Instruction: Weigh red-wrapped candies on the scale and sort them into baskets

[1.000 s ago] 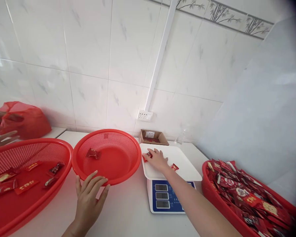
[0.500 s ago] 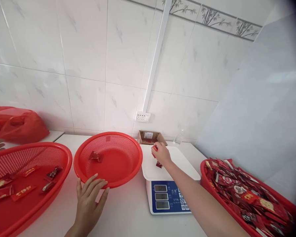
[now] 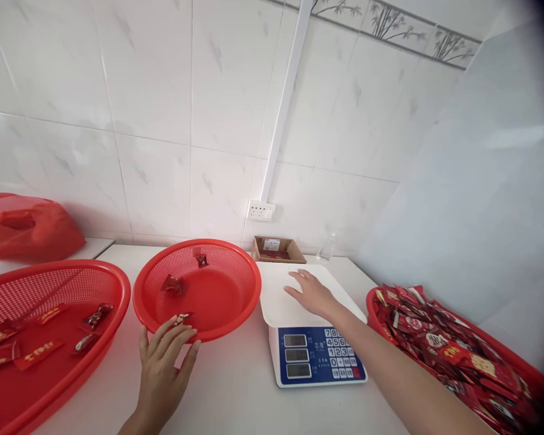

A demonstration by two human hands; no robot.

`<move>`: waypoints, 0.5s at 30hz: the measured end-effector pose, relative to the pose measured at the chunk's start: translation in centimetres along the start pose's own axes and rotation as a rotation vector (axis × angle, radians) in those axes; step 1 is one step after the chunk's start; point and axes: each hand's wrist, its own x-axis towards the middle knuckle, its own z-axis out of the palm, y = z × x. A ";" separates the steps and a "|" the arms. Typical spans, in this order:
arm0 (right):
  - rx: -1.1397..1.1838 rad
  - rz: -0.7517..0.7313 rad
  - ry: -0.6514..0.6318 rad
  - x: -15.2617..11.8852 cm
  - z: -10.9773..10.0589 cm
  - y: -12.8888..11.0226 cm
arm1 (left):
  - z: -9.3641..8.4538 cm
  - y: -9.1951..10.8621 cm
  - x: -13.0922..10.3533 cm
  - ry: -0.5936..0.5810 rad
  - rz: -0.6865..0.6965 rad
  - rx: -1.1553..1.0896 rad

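Note:
My left hand rests with spread fingers at the front rim of the round red plastic basket. Inside this basket lie a dark red wrapped packet, a small one up against the back wall, and another partly behind my left fingertips. Over the white pan of the digital scale is my right hand, fingers apart and nothing in them. The pan shows no packet on it.
On the left, a larger red basket holds several packets. A heaped red basket of packets stands right. Behind the scale are a cardboard box and a clear plastic object. A red bag sits back left.
My right hand has let go of the small red packets and opened over the scale. Two more packets now lie in the round basket. Another person's hand at the left edge has gone.

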 end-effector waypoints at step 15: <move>0.574 -0.229 0.033 -0.4 -0.6 -3.5 | -0.3 0.4 0.2 -0.050 -0.031 0.018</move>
